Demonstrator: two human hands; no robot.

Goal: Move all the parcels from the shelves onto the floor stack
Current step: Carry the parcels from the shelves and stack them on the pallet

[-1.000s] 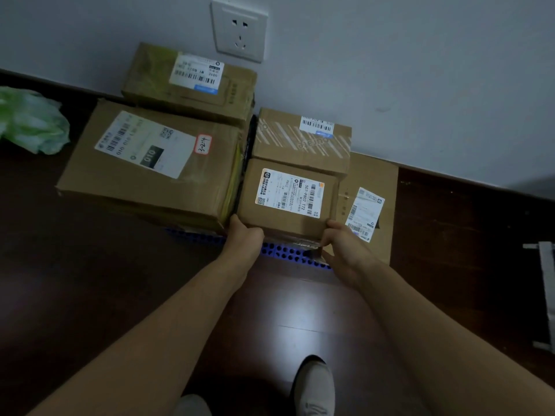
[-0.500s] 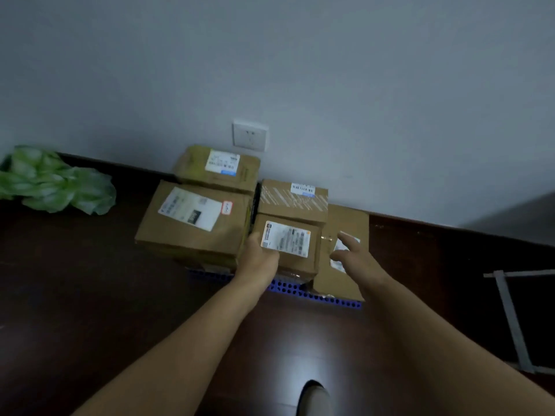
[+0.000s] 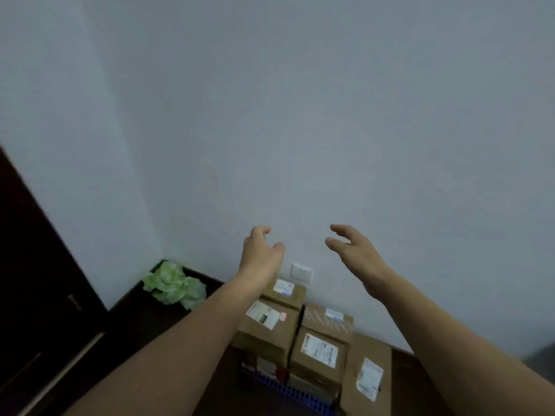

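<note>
Several brown cardboard parcels with white labels are stacked on the dark floor against the grey wall. The small front parcel (image 3: 319, 354) sits in the middle, a larger parcel (image 3: 264, 328) lies to its left and a flat parcel (image 3: 371, 376) to its right. They rest on a blue plastic pallet (image 3: 303, 399). My left hand (image 3: 262, 253) and my right hand (image 3: 354, 250) are raised well above the stack in front of the wall. Both have fingers spread and hold nothing. No shelves are in view.
A crumpled green plastic bag (image 3: 174, 285) lies in the floor corner at the left. A dark wooden door or cabinet (image 3: 39, 280) fills the left edge. A white wall socket (image 3: 301, 272) sits just above the stack.
Both hands have let go of the small front parcel and risen away from the stack. The view has pulled back and tilted up, so the parcels look smaller and lower.
</note>
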